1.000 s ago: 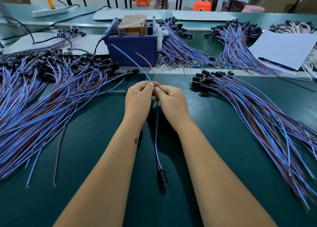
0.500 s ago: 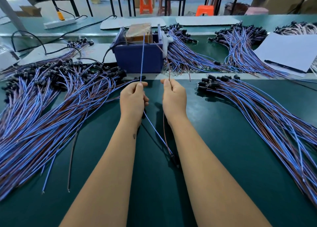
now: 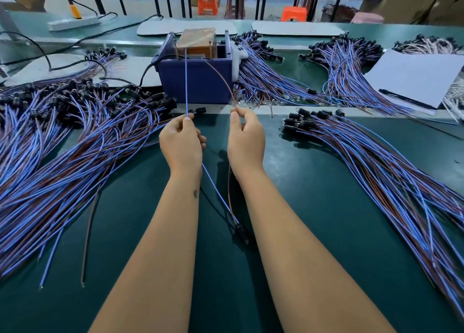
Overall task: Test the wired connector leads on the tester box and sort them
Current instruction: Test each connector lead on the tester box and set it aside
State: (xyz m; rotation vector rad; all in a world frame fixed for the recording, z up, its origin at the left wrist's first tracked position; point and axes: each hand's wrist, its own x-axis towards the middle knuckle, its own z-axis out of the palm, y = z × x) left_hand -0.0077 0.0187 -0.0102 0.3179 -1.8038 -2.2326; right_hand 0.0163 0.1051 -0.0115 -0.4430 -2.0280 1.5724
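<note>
The green worktop (image 3: 326, 207) fills the view, with a pale strip crossing it behind the hands. A big pile of blue and brown leads (image 3: 62, 156) fans over its left side, loose ends reaching close to the near edge. A second pile (image 3: 376, 172) sweeps down the right side to the frame edge. Between the two piles lies an open lane of bare mat, taken up by both forearms. Smaller bundles (image 3: 346, 68) lie on the far side, beside a white sheet (image 3: 414, 79) with a pen on it.

The blue tester box (image 3: 198, 79) stands just behind the strip, mid-worktop, a black cable leaving its left side.

The left hand (image 3: 182, 144) pinches the blue wire (image 3: 186, 81) between thumb and fingers; the wire rises straight to the box top. The right hand (image 3: 246, 141) pinches the brown wire (image 3: 223, 79), which arcs to the box. Both wires run back between the forearms to one black connector (image 3: 240, 229) lying on the mat.
</note>
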